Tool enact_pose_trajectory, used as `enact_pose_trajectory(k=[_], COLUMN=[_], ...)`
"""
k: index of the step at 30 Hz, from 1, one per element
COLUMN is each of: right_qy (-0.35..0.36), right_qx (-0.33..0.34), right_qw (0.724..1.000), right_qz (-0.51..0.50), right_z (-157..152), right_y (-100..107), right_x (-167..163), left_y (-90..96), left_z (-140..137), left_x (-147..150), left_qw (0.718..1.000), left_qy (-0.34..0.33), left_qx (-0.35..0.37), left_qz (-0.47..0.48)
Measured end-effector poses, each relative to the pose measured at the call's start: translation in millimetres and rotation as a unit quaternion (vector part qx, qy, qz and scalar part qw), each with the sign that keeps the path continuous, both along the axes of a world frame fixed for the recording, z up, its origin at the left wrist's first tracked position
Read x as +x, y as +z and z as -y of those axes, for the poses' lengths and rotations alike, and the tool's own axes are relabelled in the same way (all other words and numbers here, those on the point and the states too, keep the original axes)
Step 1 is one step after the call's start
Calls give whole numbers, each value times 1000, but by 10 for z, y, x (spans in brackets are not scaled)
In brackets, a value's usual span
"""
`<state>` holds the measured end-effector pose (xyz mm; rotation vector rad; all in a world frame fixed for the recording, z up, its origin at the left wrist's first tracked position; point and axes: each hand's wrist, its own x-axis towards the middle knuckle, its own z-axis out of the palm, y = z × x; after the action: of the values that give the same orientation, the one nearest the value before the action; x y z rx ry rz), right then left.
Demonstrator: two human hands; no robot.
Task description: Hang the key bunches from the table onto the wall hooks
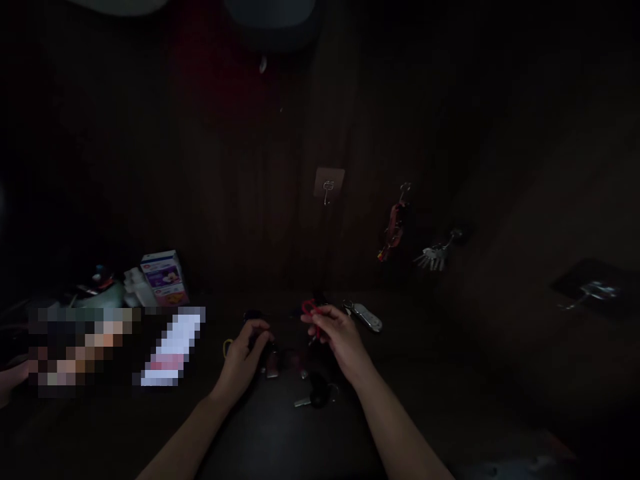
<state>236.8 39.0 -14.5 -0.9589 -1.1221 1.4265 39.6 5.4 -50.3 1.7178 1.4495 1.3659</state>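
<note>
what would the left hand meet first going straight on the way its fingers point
Likely the red clip in the right hand, though depth is hard to judge in this dim view.

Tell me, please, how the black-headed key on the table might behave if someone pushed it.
The black-headed key would probably slide rather than roll, since it lies flat on the table. Its silvery blade looks like metal, so it is likely stiff. The thin ring beside it might trail or swivel, if attached.
</note>
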Motion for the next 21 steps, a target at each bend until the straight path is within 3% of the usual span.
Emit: enact_pose_trajectory(k=[6,21], right_qy=[-137,-303], right_qx=[30,149], right_qw=[990,939], right_qz=[4,57], right_z=[-119,-471], right_y=[204,785], right_x=[326,980], left_y=[-50,-31], left_z=[-19,-12], left_x=[-12,-18], left_qw=[1000,999], left_qy=[12,11], left_qx=[-10,-13], left_qz=[-4,-45])
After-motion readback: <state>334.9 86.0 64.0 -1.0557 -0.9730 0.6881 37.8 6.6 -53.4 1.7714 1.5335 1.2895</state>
